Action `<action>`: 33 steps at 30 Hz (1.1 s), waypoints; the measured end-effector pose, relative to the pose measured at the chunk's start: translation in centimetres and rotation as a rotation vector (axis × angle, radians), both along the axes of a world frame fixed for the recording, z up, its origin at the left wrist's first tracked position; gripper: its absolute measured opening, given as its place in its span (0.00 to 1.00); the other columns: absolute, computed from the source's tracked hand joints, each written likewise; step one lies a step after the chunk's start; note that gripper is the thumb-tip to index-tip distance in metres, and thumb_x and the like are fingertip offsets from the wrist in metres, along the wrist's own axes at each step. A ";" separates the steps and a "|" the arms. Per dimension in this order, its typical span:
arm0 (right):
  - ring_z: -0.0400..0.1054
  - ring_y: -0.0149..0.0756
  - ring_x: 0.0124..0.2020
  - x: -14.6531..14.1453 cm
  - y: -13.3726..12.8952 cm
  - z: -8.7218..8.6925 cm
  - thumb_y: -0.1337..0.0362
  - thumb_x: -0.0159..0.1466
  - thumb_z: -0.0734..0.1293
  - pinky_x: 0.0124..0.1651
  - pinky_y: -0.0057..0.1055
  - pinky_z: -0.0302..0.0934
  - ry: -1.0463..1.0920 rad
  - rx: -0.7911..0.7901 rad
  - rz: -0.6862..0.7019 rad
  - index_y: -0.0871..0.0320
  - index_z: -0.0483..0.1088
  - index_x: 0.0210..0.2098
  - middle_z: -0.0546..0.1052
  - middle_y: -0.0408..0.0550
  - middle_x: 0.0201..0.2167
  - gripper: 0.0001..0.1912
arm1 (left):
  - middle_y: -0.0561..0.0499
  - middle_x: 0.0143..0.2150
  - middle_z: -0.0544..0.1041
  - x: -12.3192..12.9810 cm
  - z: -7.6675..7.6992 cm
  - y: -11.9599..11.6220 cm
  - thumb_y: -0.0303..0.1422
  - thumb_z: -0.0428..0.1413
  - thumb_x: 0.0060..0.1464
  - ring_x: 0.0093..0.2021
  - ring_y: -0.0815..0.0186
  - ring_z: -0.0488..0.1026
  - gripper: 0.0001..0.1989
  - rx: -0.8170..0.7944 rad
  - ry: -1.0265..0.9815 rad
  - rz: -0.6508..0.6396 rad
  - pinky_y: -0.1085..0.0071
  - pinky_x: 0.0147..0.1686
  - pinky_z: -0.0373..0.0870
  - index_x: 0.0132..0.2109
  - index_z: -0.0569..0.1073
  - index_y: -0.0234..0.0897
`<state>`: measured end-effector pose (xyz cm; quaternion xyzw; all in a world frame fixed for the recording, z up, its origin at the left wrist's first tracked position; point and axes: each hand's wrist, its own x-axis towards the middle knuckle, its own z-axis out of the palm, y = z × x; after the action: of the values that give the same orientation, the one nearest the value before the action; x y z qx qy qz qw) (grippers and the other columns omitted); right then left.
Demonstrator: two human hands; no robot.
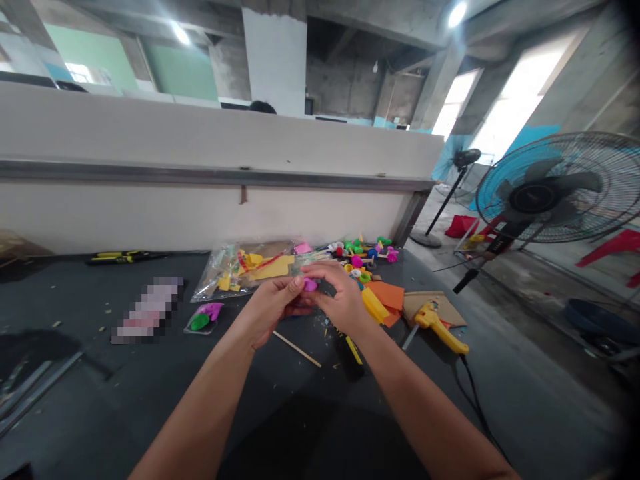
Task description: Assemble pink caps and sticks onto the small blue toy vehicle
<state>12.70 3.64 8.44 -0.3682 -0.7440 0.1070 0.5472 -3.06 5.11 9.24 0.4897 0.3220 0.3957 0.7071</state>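
Note:
Between the fingertips of my left hand (277, 301) and my right hand (343, 300) is a small purple lump (311, 285), which looks like modelling clay. Both hands are closed around it, above the dark table. A thin wooden stick (297, 349) lies just below my left hand. Under my right forearm rests a black and yellow cutter (350, 353), partly covered. Left of my hands sits a small clear bag (203, 321) with green and purple lumps. Past my fingers is a larger clear plastic bag (255, 267) holding yellow pieces.
Colourful small pieces (357, 252) crowd the table's back right. Orange sheets (387, 300) and a yellow glue gun (440, 325) on cardboard lie at the right. Yellow-handled pliers (115, 256) and a blurred-out item (150, 310) are at the left. A standing fan (535, 197) is beside the table.

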 end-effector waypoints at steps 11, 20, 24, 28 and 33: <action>0.66 0.39 0.49 -0.1 0.0 -0.2 0.62 0.58 0.69 0.53 0.40 0.61 -0.043 -0.029 0.019 0.52 0.72 0.41 0.76 0.46 0.41 0.10 | 0.49 0.27 0.77 -0.1 0.1 0.1 0.43 0.62 0.43 0.29 0.68 0.72 0.17 0.010 0.064 0.006 0.67 0.36 0.71 0.35 0.77 0.33; 0.65 0.40 0.51 -0.1 -0.1 -0.2 0.60 0.57 0.69 0.54 0.40 0.59 -0.088 -0.003 0.000 0.51 0.68 0.49 0.73 0.48 0.48 0.20 | 0.50 0.30 0.77 0.1 -0.2 0.2 0.40 0.62 0.45 0.30 0.69 0.72 0.14 0.035 0.030 0.053 0.70 0.36 0.70 0.36 0.77 0.34; 0.66 0.39 0.51 0.0 0.1 -0.2 0.60 0.61 0.66 0.54 0.41 0.59 -0.102 0.037 0.008 0.51 0.70 0.47 0.76 0.47 0.45 0.14 | 0.49 0.29 0.77 -0.1 -0.1 0.2 0.43 0.61 0.45 0.30 0.67 0.72 0.16 0.014 0.037 0.024 0.67 0.36 0.72 0.36 0.77 0.33; 0.67 0.39 0.48 -0.1 0.3 -0.4 0.63 0.60 0.66 0.53 0.41 0.60 -0.086 0.072 -0.088 0.51 0.71 0.40 0.77 0.46 0.41 0.08 | 0.48 0.31 0.77 0.6 0.1 -0.1 0.43 0.61 0.45 0.32 0.67 0.72 0.16 0.039 0.060 0.046 0.68 0.36 0.71 0.35 0.77 0.34; 0.65 0.40 0.49 -0.1 0.0 -0.4 0.65 0.57 0.68 0.53 0.40 0.60 -0.116 0.011 -0.072 0.53 0.69 0.43 0.74 0.48 0.45 0.14 | 0.51 0.29 0.77 0.8 0.4 -0.3 0.39 0.62 0.44 0.29 0.70 0.71 0.11 0.092 0.166 0.087 0.72 0.35 0.69 0.33 0.78 0.35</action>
<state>12.58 3.65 8.04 -0.3971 -0.7615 0.0616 0.5086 -2.31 4.86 9.59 0.5382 0.3820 0.3986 0.6368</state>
